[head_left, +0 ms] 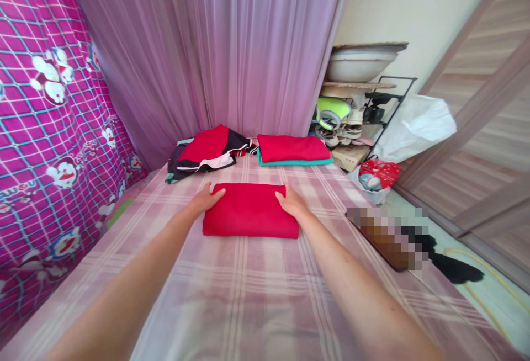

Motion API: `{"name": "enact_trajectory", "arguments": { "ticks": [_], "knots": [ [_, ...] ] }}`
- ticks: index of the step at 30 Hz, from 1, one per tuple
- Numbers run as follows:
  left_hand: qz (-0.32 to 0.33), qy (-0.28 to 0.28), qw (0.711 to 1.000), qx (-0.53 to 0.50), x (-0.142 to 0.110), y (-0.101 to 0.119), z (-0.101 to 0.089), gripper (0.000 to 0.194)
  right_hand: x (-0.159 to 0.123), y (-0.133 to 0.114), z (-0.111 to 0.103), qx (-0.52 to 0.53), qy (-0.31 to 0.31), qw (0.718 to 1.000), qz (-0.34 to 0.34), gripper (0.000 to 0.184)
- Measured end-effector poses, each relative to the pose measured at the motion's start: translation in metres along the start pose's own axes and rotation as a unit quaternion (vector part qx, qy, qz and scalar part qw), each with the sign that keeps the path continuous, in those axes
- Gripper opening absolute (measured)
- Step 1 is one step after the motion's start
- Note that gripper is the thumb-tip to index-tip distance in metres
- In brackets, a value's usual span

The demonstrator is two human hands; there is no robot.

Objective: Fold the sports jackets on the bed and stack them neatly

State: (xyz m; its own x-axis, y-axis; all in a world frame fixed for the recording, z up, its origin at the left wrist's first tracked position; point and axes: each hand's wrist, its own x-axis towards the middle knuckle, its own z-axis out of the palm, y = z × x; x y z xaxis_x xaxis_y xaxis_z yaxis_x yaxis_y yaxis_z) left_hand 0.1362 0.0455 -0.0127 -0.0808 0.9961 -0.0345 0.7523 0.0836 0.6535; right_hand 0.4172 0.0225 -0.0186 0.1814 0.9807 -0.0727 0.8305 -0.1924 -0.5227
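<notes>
My left hand and right hand pinch the folded red cloth at its far corners, thumbs on top. Cloth lies between them on the plaid sheet. Near edge unheld: layers could sag open if raised. Uneven pull between hands could skew the fold.

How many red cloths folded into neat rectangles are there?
2: one red cloth between the left hand and right hand, a second red cloth farther back, rightward, on a folded teal cloth. Others may be hidden.
</notes>
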Motion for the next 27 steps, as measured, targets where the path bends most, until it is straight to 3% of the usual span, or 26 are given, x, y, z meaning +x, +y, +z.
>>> {"name": "enact_trajectory", "arguments": {
  "ticks": [3,6,9,11,13,15,17,20,27],
  "knots": [
    [0.002,-0.017,0.998,0.058,-0.007,-0.013,0.017,0.069,-0.009,0.009,0.016,-0.045,0.026,0.998,-0.022,0.059],
    [0.014,-0.014,0.993,0.116,-0.016,-0.014,0.013,0.068,-0.016,0.010,0.012,-0.083,0.028,0.996,-0.024,0.058],
    [0.048,0.035,0.980,0.192,-0.023,0.005,0.002,0.073,-0.019,-0.005,0.001,-0.110,0.063,0.991,-0.047,0.056],
    [0.124,0.089,0.960,0.235,-0.025,0.025,0.004,0.064,-0.021,-0.023,-0.002,-0.105,0.103,0.984,-0.100,0.054],
    [0.200,0.105,0.940,0.256,-0.027,0.042,0.017,0.049,-0.024,-0.041,0.005,-0.093,0.116,0.975,-0.163,0.052],
    [0.213,0.076,0.937,0.267,-0.028,0.049,0.037,0.045,-0.027,-0.053,0.020,-0.097,0.087,0.972,-0.194,0.051],
    [0.174,0.042,0.947,0.268,-0.029,0.046,0.056,0.047,-0.031,-0.056,0.037,-0.110,0.042,0.975,-0.186,0.053],
    [0.150,0.038,0.958,0.241,-0.027,0.031,0.072,0.050,-0.034,-0.049,0.056,-0.122,0.016,0.977,-0.173,0.057],
    [0.179,0.052,0.963,0.194,-0.023,0.004,0.065,0.052,-0.039,-0.026,0.047,-0.126,0.040,0.977,-0.167,0.057]
  ]
}}
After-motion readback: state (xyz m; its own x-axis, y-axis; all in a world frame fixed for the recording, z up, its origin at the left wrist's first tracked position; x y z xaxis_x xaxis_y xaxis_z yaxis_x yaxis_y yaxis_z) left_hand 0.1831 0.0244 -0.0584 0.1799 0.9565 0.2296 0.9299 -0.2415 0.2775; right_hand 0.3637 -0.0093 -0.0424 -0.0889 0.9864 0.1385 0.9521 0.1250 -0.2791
